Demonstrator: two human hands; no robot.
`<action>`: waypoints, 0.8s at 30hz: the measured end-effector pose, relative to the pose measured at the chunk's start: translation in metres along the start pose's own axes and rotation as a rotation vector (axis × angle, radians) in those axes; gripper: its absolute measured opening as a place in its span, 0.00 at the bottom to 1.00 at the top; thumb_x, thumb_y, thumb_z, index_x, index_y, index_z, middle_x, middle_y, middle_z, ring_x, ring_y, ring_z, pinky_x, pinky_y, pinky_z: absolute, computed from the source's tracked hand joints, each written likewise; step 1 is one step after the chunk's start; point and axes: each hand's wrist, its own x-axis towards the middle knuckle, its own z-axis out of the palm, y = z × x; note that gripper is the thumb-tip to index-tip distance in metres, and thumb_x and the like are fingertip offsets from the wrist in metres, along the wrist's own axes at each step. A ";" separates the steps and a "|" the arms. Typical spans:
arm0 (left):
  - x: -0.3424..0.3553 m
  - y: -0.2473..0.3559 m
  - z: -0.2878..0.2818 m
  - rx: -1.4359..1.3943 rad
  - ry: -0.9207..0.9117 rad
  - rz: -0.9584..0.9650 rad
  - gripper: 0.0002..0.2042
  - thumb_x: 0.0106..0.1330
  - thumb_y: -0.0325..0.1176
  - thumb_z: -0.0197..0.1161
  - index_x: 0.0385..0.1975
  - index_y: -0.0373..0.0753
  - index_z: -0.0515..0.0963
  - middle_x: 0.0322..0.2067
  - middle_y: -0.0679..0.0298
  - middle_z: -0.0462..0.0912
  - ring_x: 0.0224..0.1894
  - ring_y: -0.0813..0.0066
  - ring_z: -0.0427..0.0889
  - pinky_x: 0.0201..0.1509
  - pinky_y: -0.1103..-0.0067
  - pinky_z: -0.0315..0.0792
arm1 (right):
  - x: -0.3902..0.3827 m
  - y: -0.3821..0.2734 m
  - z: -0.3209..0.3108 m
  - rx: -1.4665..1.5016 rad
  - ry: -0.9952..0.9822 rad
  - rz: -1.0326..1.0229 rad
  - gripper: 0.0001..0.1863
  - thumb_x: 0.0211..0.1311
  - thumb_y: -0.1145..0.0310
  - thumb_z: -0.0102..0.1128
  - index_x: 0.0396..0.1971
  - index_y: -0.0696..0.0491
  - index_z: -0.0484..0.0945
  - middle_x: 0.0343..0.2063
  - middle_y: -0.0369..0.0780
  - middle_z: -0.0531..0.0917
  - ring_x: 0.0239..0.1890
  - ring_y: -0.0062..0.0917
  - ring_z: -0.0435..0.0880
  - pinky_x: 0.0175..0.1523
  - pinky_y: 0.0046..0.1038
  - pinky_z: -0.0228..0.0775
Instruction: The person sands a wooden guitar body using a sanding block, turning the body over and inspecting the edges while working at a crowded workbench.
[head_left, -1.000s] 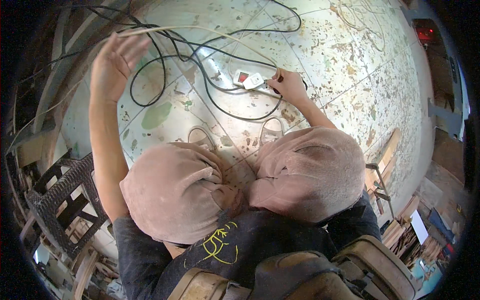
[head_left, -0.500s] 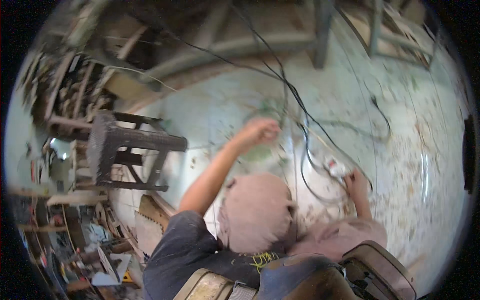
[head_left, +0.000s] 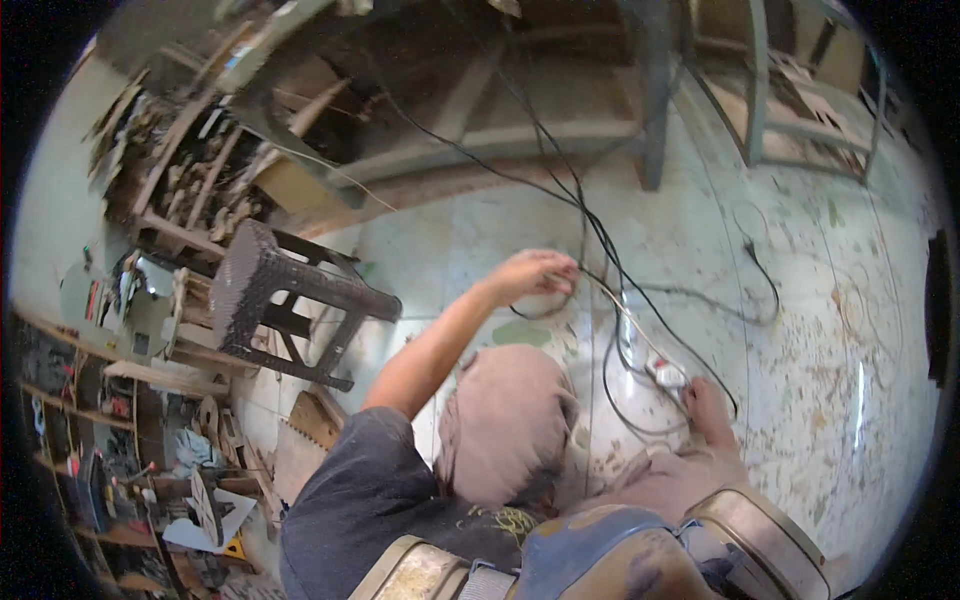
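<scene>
My left hand [head_left: 536, 276] is reached forward, fingers bent around the pale cable [head_left: 630, 318] where it runs among several black cables [head_left: 600, 230] on the floor. My right hand [head_left: 706, 405], lower at the right, is closed at the end of a white power strip [head_left: 666, 372] with a red switch; its fingertips are small and partly hidden, apparently on the plug there. My thighs in pinkish cloth sit just behind both hands.
A dark plastic stool [head_left: 250, 285] lies on its side at the left. Metal frames [head_left: 650, 120] and stacked wood scraps [head_left: 150, 130] stand ahead. Cluttered shelves [head_left: 85, 420] line the far left. The tiled floor [head_left: 820, 300] is stained.
The view has swung toward the left, bringing the stool and frames in. My left hand, raised and loose-fingered earlier, is now closed on the pale cable. My right hand remains by the power strip.
</scene>
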 end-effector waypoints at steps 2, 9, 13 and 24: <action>-0.007 0.012 0.014 0.095 -0.101 0.014 0.20 0.73 0.44 0.57 0.56 0.37 0.75 0.54 0.58 0.81 0.52 0.71 0.81 0.62 0.74 0.72 | 0.012 -0.022 -0.013 -0.094 -0.079 -0.017 0.12 0.55 0.65 0.65 0.26 0.57 0.74 0.27 0.48 0.79 0.35 0.47 0.78 0.40 0.45 0.70; -0.118 0.160 0.116 0.420 -0.786 0.745 0.36 0.57 0.46 0.75 0.62 0.33 0.71 0.59 0.51 0.76 0.62 0.59 0.73 0.66 0.67 0.66 | 0.023 -0.038 -0.042 -0.147 -0.240 0.028 0.18 0.50 0.60 0.70 0.35 0.57 0.79 0.35 0.46 0.83 0.48 0.42 0.79 0.50 0.40 0.73; -0.220 0.248 0.161 -0.046 -1.010 1.031 0.34 0.60 0.44 0.72 0.62 0.30 0.70 0.57 0.45 0.74 0.59 0.54 0.74 0.62 0.65 0.68 | 0.025 -0.024 -0.101 -0.031 -0.181 0.199 0.30 0.42 0.54 0.77 0.43 0.58 0.82 0.35 0.47 0.86 0.43 0.42 0.83 0.47 0.38 0.76; -0.471 0.505 0.133 -0.298 -0.640 1.237 0.37 0.64 0.49 0.66 0.63 0.24 0.65 0.56 0.39 0.71 0.47 0.51 0.80 0.50 0.69 0.76 | -0.018 -0.169 -0.304 0.113 -0.258 0.314 0.23 0.49 0.55 0.73 0.38 0.58 0.86 0.29 0.46 0.87 0.32 0.33 0.87 0.41 0.33 0.77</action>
